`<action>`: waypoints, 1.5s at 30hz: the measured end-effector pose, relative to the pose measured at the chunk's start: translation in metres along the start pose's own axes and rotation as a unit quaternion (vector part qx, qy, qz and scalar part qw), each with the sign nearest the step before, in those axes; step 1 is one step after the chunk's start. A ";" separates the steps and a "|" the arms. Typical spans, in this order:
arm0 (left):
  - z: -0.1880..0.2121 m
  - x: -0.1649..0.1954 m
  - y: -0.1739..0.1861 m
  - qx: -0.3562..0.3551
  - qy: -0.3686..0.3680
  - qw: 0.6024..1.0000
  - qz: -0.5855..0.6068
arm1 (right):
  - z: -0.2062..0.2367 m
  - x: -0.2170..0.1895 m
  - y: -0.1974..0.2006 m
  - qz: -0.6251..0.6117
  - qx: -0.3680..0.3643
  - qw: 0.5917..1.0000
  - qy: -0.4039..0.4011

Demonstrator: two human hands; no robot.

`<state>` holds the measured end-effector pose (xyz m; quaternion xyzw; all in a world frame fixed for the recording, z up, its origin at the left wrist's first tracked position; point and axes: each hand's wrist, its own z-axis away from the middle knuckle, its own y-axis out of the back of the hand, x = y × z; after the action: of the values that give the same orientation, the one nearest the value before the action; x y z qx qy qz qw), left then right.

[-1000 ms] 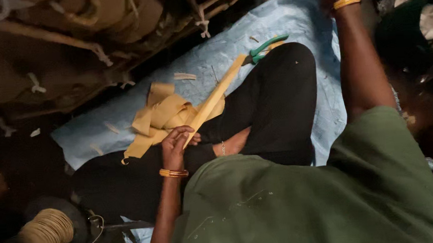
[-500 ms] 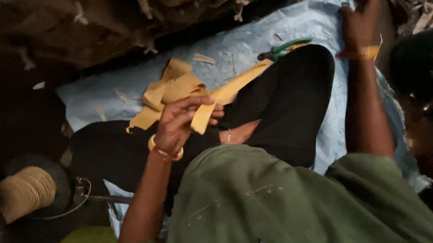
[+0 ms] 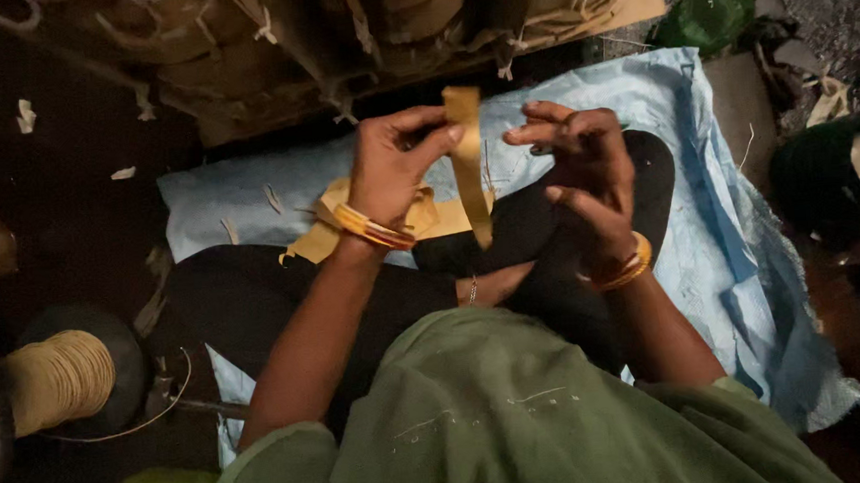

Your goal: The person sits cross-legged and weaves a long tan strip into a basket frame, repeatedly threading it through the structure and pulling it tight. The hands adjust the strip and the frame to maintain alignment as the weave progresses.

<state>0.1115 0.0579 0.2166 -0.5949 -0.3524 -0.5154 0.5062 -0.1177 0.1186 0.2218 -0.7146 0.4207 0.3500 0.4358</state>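
The left hand [image 3: 391,169] pinches the top of a yellow strip [image 3: 469,160] between thumb and fingers — the strip hangs straight down over the lap, above the middle of the blue sheet [image 3: 717,214]. The right hand [image 3: 585,167] hovers just beside it, fingers spread and loose, gripping nothing. More yellow strips [image 3: 325,233] lie folded on the sheet near its left edge. A spool of pale cord [image 3: 60,378] sits off the sheet's lower left corner.

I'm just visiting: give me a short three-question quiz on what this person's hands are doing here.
1. True or false: the left hand pinches the yellow strip.
2. The right hand is: A) flat on the blue sheet; B) raised beside the strip; C) on the spool.
3. What is on both wrists?

Key: 1 true; 2 B; 3 bangles.
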 end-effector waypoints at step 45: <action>-0.197 -0.195 -0.122 0.115 -0.189 0.728 -0.649 | -0.081 0.194 0.162 -0.041 0.374 0.889 -0.262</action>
<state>-0.0970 -0.0828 0.0479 -0.2438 -0.7974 -0.5508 0.0365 -0.1765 -0.0564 0.0309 -0.3979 0.3613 0.3232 0.7789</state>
